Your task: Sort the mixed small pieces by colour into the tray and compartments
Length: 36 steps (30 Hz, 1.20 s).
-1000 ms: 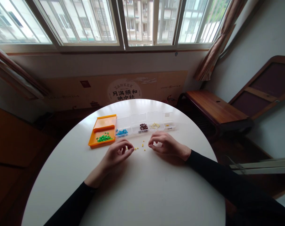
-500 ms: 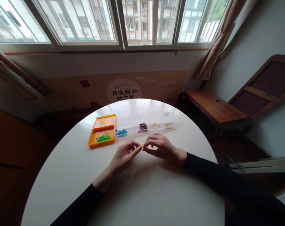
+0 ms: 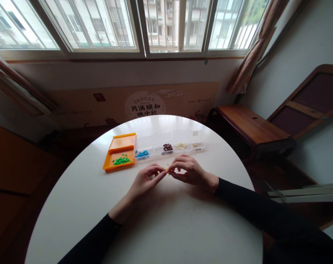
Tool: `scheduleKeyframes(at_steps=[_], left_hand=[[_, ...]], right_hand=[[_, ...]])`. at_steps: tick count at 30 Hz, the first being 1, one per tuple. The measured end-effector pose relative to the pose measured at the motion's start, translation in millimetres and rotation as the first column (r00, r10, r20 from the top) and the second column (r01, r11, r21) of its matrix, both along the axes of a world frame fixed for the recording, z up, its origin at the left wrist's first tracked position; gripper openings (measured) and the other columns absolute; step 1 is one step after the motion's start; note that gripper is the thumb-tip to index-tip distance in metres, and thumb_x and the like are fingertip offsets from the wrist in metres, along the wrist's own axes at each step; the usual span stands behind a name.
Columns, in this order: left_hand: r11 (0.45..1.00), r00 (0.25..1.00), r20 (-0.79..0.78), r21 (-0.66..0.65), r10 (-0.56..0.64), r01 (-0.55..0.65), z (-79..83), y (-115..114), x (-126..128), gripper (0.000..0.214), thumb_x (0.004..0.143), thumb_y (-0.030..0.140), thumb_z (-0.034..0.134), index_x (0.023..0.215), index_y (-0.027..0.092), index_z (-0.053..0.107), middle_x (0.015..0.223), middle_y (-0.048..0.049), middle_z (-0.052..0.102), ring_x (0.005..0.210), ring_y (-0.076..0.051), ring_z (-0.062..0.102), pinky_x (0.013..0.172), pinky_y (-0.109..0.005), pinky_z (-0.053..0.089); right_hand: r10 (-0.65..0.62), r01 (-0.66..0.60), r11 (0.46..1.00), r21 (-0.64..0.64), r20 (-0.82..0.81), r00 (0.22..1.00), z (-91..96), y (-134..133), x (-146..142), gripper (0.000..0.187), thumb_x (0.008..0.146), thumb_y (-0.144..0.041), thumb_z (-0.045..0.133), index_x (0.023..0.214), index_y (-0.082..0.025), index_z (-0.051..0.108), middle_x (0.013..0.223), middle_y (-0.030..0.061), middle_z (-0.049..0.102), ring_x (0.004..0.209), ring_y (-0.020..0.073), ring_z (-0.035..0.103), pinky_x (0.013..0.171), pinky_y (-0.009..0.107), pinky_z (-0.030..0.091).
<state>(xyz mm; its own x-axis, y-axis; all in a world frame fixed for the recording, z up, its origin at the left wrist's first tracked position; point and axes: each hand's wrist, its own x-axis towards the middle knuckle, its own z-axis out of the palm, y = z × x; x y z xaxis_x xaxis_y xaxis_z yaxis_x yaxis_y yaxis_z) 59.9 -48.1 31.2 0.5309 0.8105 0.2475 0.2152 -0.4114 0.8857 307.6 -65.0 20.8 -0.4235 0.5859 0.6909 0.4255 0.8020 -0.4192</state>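
Observation:
My left hand (image 3: 144, 181) and my right hand (image 3: 187, 171) meet fingertip to fingertip over the white round table (image 3: 144, 223). Both are pinched, and between the tips sit tiny yellow beads (image 3: 167, 169); which hand actually grips one I cannot tell. Just behind the hands lies a clear compartment box (image 3: 170, 146) holding blue beads (image 3: 141, 154), dark brown beads (image 3: 167, 147), cream beads (image 3: 181, 146) and a few yellow ones (image 3: 195, 146). To its left stands an orange tray (image 3: 118, 143) with green beads (image 3: 121, 160).
A wooden bench (image 3: 248, 126) stands to the right of the table, with a folded wooden frame (image 3: 310, 101) leaning on the wall behind it. A printed cardboard panel (image 3: 144, 104) runs under the window. A small speck (image 3: 193, 209) lies on the table near my right forearm.
Both hands moved toward each other from apart until their fingertips met over the loose yellow beads. The scattered beads seen earlier are now mostly hidden under the fingers.

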Motion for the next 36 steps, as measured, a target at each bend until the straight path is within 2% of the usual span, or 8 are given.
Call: scheduleKeyframes(at_steps=[15,18,20,22,25,32,36], left_hand=[[1.0,0.999,0.033,0.021,0.012,-0.013,0.1,-3,2,0.03,0.102,0.047,0.076,0.097,0.018,0.084,0.092,-0.0098,0.077,0.082,-0.02,0.069,0.073,-0.03,0.056],[0.998,0.999,0.033,0.066,0.015,-0.017,-0.2,-3,2,0.027,0.102,0.045,0.075,0.097,0.019,0.084,0.093,-0.0092,0.077,0.079,-0.018,0.068,0.069,-0.03,0.055],[0.989,0.999,-0.005,0.143,0.032,-0.031,-1.0,-2,-1,0.025,0.104,0.042,0.073,0.098,0.02,0.084,0.093,-0.0087,0.078,0.077,-0.018,0.067,0.068,-0.03,0.054],[0.959,0.995,-0.077,0.281,0.068,-0.044,-2.8,1,-7,0.022,0.104,0.039,0.073,0.098,0.022,0.084,0.093,-0.0079,0.078,0.075,-0.017,0.066,0.07,-0.031,0.055],[0.866,0.969,-0.194,0.499,0.155,-0.039,-6.9,8,-18,0.016,0.103,0.034,0.072,0.096,0.025,0.084,0.094,-0.006,0.079,0.083,-0.019,0.069,0.084,-0.035,0.056],[0.788,0.909,-0.295,0.613,0.294,-0.056,-11.6,17,-34,0.018,0.105,0.029,0.067,0.095,0.024,0.081,0.096,-0.0046,0.079,0.085,-0.02,0.07,0.086,-0.036,0.053],[0.776,0.891,-0.324,0.629,0.317,-0.047,-11.6,19,-36,0.019,0.105,0.03,0.065,0.095,0.024,0.081,0.098,-0.0049,0.08,0.091,-0.021,0.072,0.09,-0.036,0.053]], right_hand=[[0.011,-0.011,1.0,-0.015,-0.005,1.0,-1.3,0,0,0.002,0.104,-0.025,0.074,0.104,-0.026,0.075,0.089,0.0006,0.078,0.07,0.0146,0.066,0.083,0.034,0.056],[0.006,-0.007,1.0,-0.023,-0.025,1.0,-3.8,0,1,0.004,0.102,-0.023,0.074,0.103,-0.026,0.076,0.089,0.0,0.078,0.071,0.0146,0.067,0.083,0.034,0.056],[-0.006,0.005,0.999,-0.039,-0.043,0.999,-6.0,1,3,0.004,0.102,-0.022,0.074,0.102,-0.026,0.076,0.089,0.0,0.078,0.071,0.0148,0.067,0.083,0.035,0.056],[-0.018,0.013,0.998,-0.066,-0.067,0.998,-7.8,1,6,0.004,0.102,-0.022,0.074,0.102,-0.025,0.076,0.089,0.0003,0.078,0.071,0.0147,0.067,0.084,0.035,0.057],[-0.029,0.019,0.996,-0.091,-0.104,0.994,-9.0,1,13,0.005,0.103,-0.021,0.073,0.102,-0.025,0.077,0.089,0.0005,0.078,0.07,0.0145,0.066,0.083,0.035,0.057],[-0.047,0.03,0.995,-0.096,-0.178,0.983,-5.8,0,23,0.008,0.104,-0.024,0.073,0.1,-0.023,0.079,0.087,0.0025,0.076,0.072,0.0156,0.066,0.076,0.033,0.058],[-0.139,0.134,0.99,-0.051,-0.102,0.985,-2.3,3,36,0.011,0.105,-0.027,0.073,0.098,-0.024,0.08,0.083,0.0015,0.075,0.072,0.017,0.066,0.082,0.037,0.056]])
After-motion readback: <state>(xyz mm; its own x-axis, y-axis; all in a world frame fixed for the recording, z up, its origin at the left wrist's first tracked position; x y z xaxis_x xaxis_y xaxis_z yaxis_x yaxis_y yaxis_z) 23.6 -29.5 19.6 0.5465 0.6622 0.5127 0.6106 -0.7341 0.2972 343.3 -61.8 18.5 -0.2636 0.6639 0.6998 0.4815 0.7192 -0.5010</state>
